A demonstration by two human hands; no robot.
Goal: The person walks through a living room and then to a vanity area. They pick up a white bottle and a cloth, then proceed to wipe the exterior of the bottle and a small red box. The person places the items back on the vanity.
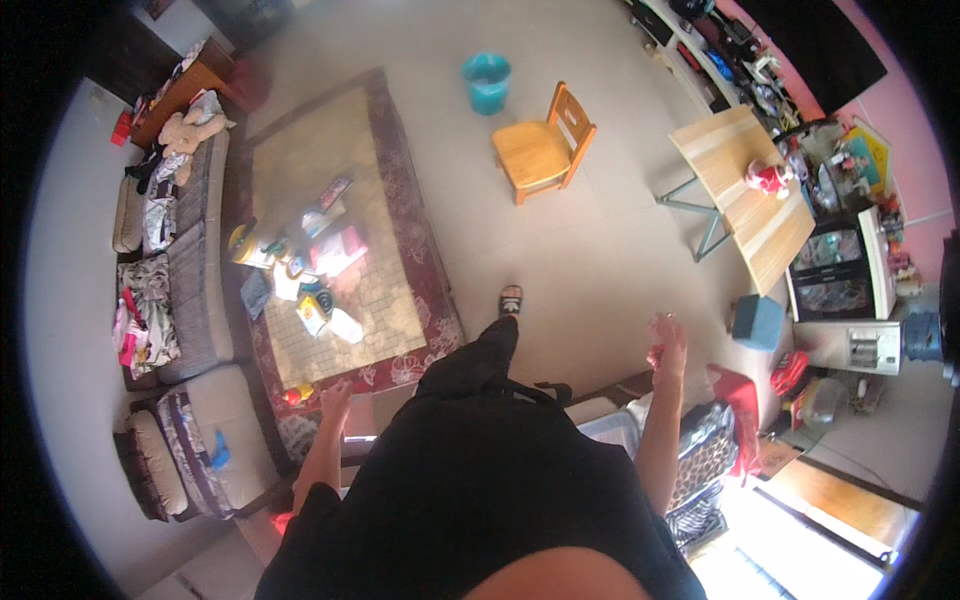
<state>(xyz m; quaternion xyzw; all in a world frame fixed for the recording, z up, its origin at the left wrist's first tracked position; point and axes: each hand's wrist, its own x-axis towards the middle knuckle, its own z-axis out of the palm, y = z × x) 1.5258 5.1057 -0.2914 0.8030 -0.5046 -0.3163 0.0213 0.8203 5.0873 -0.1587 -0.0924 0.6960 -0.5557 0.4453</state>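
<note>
Low on the left, my left hand (337, 399) hangs beside my body with its fingers curled; nothing shows in it. My right hand (666, 345) is out to the right, and something small and pinkish seems to be in or behind its fingers, too blurred to name. Ahead of me stand a small wooden chair (533, 152) and a teal plastic bin (487, 84). A red and yellow toy (298, 395) lies near my left hand, on the edge of the patterned rug (439, 330).
On the rug lie papers, a pink book (339, 251) and several containers. A striped sofa (196, 300) lines the left side. To the right are a wooden folding table (739, 191) with a red and white figure (768, 178), a blue-grey stool (757, 322) and a water dispenser (840, 346).
</note>
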